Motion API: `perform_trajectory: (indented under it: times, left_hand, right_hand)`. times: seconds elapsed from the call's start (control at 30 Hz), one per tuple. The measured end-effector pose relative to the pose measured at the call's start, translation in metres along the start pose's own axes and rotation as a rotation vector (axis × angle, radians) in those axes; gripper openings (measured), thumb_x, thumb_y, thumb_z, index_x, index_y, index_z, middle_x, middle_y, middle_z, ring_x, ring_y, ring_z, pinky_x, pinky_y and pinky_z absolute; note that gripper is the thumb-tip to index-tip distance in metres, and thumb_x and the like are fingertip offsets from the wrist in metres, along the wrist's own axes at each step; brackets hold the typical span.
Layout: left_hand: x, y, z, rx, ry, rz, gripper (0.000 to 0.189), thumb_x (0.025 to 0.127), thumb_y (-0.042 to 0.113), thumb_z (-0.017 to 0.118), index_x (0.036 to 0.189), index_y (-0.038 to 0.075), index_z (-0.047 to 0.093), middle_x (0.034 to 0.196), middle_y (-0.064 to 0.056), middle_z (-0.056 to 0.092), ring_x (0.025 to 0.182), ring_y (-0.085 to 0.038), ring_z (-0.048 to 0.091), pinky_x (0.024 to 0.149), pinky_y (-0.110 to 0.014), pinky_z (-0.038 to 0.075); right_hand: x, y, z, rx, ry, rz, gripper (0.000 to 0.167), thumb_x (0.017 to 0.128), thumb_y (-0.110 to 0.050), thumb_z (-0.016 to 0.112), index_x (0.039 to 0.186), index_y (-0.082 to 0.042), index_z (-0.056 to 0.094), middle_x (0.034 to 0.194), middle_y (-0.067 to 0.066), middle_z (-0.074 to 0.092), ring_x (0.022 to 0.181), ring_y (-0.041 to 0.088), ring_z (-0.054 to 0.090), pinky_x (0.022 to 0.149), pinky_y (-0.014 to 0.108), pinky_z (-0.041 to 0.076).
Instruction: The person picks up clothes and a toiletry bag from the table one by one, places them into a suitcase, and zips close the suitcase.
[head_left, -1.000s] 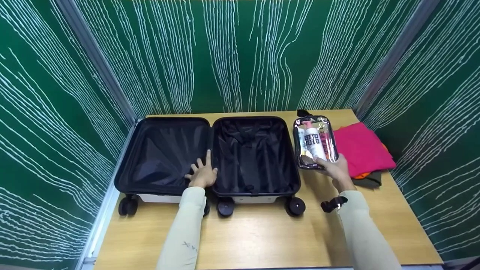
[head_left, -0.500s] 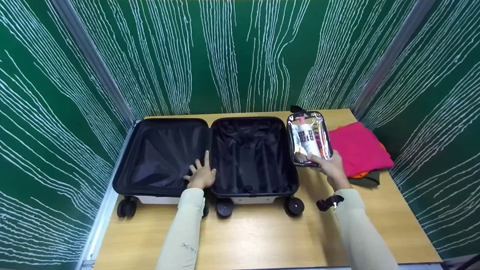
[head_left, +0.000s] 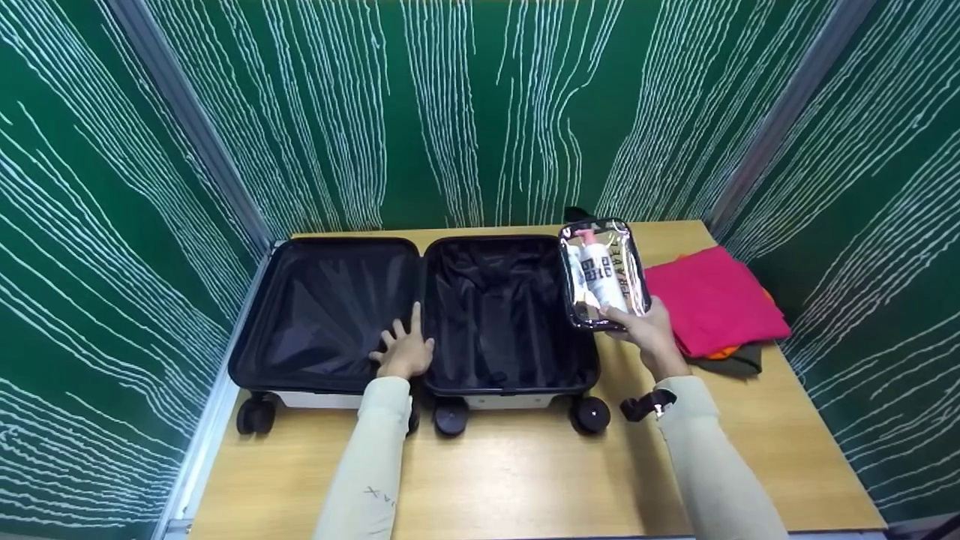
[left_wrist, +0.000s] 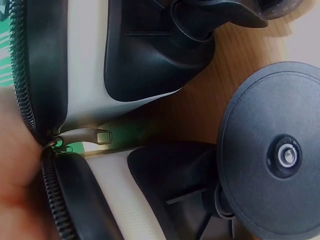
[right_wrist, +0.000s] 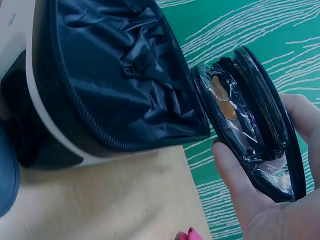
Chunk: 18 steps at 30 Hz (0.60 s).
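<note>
An open suitcase [head_left: 510, 389] with black lining lies spread in two halves on the table. My left hand [head_left: 406, 352] rests with spread fingers near the hinge between the halves; the left wrist view shows a zipper pull [left_wrist: 87, 136] and a black wheel [left_wrist: 265, 150] beside it. My right hand [head_left: 646, 334] grips the lower end of a clear toiletry bag [head_left: 600, 277] with black edging, thumb on its front. Inside the bag is a white pump bottle [head_left: 600, 274] with a pink top. The bag is held up at the right half's right rim, overlapping it.
Folded clothes, with a pink one [head_left: 712, 300] on top and orange and dark ones beneath, lie on the right of the wooden table [head_left: 510, 480]. Green walls [head_left: 435, 112] with white lines stand behind and at both sides.
My right hand has carried the toiletry bag leftward, from beside the suitcase to over its right rim. My left hand stays in place.
</note>
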<state>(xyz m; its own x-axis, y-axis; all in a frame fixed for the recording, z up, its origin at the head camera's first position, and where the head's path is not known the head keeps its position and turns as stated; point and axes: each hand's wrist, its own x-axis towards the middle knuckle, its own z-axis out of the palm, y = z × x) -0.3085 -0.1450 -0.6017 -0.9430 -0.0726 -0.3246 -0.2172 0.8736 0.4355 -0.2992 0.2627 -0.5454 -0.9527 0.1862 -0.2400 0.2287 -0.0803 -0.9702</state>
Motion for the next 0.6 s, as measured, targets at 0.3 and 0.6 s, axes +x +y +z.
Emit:
perform_trajectory:
  times: [0.3,0.6]
  left_hand:
    - [-0.005,0.001,-0.002,-0.006,0.03,0.023,0.077,0.108,0.036,0.045,0.164,0.038,-0.008,0.17,-0.022,0.01,0.154,-0.05,0.009,0.109,-0.085,0.012]
    - [-0.001,-0.001,0.0,0.003,0.025,0.016,0.078,0.108,0.037,0.045,0.164,0.039,-0.009,0.17,-0.021,0.009,0.154,-0.051,0.008,0.109,-0.085,0.012]
  right_hand:
    - [-0.005,-0.003,0.016,0.007,-0.005,0.012,0.061,0.086,-0.005,0.08,0.13,-0.005,0.036,0.108,0.007,0.056,0.076,0.011,0.071,0.075,0.032,0.063]
    - [-0.007,-0.001,0.028,0.028,-0.013,-0.029,0.058,0.085,-0.004,0.08,0.127,-0.005,0.04,0.104,0.005,0.058,0.077,0.011,0.072,0.074,0.036,0.063]
